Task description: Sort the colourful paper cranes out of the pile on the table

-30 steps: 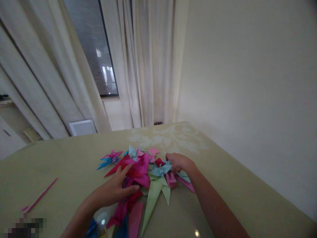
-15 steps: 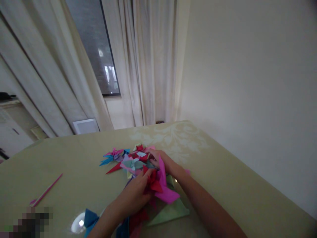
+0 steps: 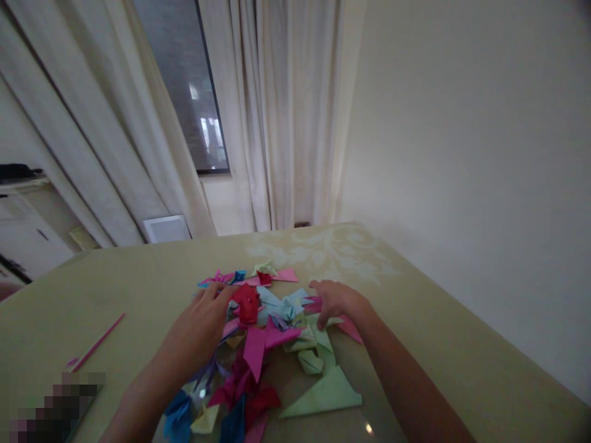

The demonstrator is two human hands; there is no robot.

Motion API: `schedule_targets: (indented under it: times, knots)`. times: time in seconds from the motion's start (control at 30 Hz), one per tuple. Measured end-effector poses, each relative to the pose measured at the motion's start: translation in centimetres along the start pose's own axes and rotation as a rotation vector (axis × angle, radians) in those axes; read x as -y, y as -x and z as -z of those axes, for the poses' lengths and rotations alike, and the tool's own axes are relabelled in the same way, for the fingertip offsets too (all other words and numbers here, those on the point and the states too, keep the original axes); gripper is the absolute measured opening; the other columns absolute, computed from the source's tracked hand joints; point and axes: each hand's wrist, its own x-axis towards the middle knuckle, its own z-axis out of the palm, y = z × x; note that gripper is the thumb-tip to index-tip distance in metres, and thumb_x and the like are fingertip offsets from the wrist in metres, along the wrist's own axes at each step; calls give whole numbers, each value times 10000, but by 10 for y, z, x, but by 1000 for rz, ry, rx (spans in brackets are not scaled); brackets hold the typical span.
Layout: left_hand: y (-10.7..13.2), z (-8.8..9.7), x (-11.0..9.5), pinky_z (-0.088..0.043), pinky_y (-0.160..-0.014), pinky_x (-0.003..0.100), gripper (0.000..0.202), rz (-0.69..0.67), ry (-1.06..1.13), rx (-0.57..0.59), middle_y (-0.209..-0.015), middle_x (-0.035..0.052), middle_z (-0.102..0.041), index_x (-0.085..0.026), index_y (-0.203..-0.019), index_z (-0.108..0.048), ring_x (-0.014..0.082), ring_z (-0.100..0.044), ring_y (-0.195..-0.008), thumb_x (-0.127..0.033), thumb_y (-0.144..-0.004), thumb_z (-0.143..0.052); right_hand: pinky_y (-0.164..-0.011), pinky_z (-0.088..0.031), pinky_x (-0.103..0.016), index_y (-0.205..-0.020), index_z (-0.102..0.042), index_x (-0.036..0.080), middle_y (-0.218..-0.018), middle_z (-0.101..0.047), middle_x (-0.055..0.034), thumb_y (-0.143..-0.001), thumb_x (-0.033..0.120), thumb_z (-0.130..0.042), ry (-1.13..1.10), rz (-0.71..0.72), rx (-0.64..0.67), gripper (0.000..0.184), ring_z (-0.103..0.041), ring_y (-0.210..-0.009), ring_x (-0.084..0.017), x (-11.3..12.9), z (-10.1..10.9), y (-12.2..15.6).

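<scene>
A loose heap of folded paper pieces in several colours lies on the table between my hands. My left hand (image 3: pixel 205 317) rests at the heap's left side, fingers apart, beside a red folded paper (image 3: pixel 248 303). On the right, my right hand (image 3: pixel 340 301) is spread over the edge of the heap, near a pale blue folded paper (image 3: pixel 281 304) and a light green one (image 3: pixel 323 338). In the middle lies a magenta folded paper (image 3: pixel 265 341). Closer to me are a dark red piece (image 3: pixel 261 406), a blue piece (image 3: pixel 179 415) and a large green triangle (image 3: pixel 325 394).
The pale green table (image 3: pixel 152 271) meets a white wall (image 3: pixel 462 154) on the right. A thin pink stick (image 3: pixel 99 341) lies at the left, near a dark, pixelated object (image 3: pixel 55 409). Curtains (image 3: pixel 286 111) and a window (image 3: pixel 180 80) stand behind.
My hands have moved apart, the left one to the left and the right one rightward. The bunched papers between them now lie spread out across the table.
</scene>
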Motion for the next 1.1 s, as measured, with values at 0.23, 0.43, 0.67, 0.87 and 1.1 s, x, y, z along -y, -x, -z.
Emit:
schedule_targets:
  times: [0.23,0.43,0.67,0.87,1.1]
  knots:
    - [17,-42,-100,-140,-1252,783,1191,-183,120,405,-1752,168,-293,-306,-1650,-390,509,-233,-1595,-679,-628,-873,-1029,-519,-338,-1301,-715,252,-1303,-766,-40,-811,116,-715,-220,291,-21,509,-702,-1198,-261,46,-41,-19]
    - [16,-71,-107,-291,-1182,782,806,-146,-84,265,-1680,195,-422,-297,-1571,-507,525,-414,-1495,-478,-833,-773,-967,-572,-345,-1453,-600,220,-1362,-723,-83,-936,163,-629,-425,382,-72,520,-713,-1164,-232,59,-40,-21]
    - [-5,-54,-66,-522,-1055,548,416,-117,-99,141,-1338,148,-679,-240,-1306,-677,368,-655,-1249,-148,-914,-575,-992,-557,-394,-1461,-610,246,-1422,-672,-104,-800,288,-856,-426,401,-15,706,-708,-1136,-269,45,1,0]
    - [-19,-25,-11,-493,-1139,436,520,-120,451,-129,-1517,128,-572,-242,-1519,-478,272,-604,-1348,-323,-1006,-495,-970,-535,-413,-1508,-532,255,-1451,-570,-133,-460,284,-1016,-28,164,169,1155,-662,-1186,-343,55,-23,8]
    - [-12,-38,84,-394,-1174,630,692,226,1,-135,-1522,231,-570,-140,-1558,-479,415,-509,-1443,-495,-965,-452,-841,-508,-327,-1308,-623,198,-1197,-728,-113,-685,144,-872,-48,342,132,673,-691,-1085,-302,66,-56,-4]
